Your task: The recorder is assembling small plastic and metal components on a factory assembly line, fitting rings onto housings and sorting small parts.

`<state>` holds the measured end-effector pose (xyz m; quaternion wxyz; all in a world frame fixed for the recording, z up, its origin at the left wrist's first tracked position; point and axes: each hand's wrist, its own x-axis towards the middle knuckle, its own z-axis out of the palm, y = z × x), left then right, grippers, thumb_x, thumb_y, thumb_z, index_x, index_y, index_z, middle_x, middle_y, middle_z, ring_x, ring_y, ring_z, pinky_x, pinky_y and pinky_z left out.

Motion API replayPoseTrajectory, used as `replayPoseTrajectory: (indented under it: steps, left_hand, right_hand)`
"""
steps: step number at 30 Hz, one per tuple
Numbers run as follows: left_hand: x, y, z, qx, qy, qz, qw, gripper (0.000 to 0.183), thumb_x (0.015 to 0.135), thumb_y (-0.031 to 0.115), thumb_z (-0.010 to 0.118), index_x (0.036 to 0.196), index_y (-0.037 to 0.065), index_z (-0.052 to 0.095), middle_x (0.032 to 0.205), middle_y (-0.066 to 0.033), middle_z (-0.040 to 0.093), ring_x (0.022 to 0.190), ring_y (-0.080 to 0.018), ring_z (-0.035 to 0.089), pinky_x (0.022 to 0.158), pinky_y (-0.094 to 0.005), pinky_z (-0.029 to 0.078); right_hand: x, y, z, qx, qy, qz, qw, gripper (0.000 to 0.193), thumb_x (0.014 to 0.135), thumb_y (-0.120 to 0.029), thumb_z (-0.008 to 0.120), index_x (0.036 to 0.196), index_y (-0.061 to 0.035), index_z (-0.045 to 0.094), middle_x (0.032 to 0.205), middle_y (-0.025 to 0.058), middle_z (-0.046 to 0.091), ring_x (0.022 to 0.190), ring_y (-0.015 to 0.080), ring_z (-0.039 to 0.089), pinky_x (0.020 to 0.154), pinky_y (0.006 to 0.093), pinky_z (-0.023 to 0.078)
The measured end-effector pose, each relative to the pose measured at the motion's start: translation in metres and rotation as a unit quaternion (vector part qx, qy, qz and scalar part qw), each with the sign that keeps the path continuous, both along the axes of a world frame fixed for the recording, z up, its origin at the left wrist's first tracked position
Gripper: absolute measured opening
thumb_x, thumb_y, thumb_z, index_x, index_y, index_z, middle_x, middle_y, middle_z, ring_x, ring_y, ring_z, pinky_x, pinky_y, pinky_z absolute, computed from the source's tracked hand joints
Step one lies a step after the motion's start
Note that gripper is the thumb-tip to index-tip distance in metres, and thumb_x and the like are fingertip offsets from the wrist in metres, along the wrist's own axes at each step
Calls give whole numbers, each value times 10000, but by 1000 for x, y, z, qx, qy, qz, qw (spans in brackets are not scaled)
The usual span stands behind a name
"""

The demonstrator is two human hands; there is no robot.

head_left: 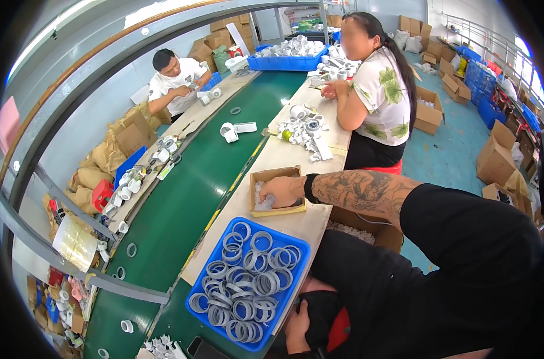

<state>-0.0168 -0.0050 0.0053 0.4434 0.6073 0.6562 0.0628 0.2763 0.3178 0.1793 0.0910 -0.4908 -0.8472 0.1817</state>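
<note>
My right hand (pixel 281 190) reaches into a small open cardboard box (pixel 296 210) on the worktable. Its fingers curl down around small whitish translucent pieces (pixel 264 204) that lie in the box. The hand covers part of them. Low in the picture, beside my lap, is my left hand (pixel 297 328); its fingers are mostly hidden against dark cloth. Between it and the box stands a blue tray (pixel 199 281) heaped with several grey rings (pixel 242 310).
A green conveyor belt (pixel 188 197) runs along the table, carrying a white fitting (pixel 229 132) and loose rings. Two people work farther along, one on each side. White parts (pixel 305 128) lie beyond my box. An open carton (pixel 386 236) holding small white pieces stands below my right arm.
</note>
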Motion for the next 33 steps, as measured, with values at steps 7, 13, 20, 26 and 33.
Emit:
replayPoseTrajectory:
  steps: [7,13,20,26,33]
  left_hand:
    - [-2,-5,-17,-12,-6,27,1000,704,1078,630,530,1397,35,731,1433,-295,685,1389,-488,610,1190,-517,446]
    - [-2,4,-15,-34,-1,-8,999,790,1085,673,482,1516,37,663,1585,-275,605,1509,-476,518,1275,-522,366]
    - [-7,0,-17,-50,1,3,999,781,1083,668,484,1510,40,668,1589,-280,597,1515,-474,512,1277,-521,363]
    - [-2,4,-7,-51,-11,-8,999,773,1081,680,481,1485,54,686,1541,-284,633,1472,-482,553,1252,-531,396]
    - [6,0,16,-29,7,23,999,781,1084,679,468,1498,51,676,1554,-284,624,1488,-483,539,1256,-530,391]
  right_hand:
    - [11,14,13,-273,205,-154,927,263,887,-140,736,1114,-36,818,1091,109,771,1012,206,753,672,418,644]
    - [58,60,-23,-300,316,42,899,217,958,-112,718,1134,-23,809,1023,104,755,941,248,734,829,413,671]
    - [46,38,13,4,82,75,994,272,926,-150,869,1174,-58,803,1106,125,819,1036,281,762,905,370,607]
    - [30,47,41,-439,432,-267,741,274,1015,-206,723,1229,-43,774,1228,137,735,1136,337,733,982,495,646]
    - [19,44,63,-437,321,-215,812,407,1064,-281,625,1364,-16,700,1319,155,677,1220,365,688,969,527,653]
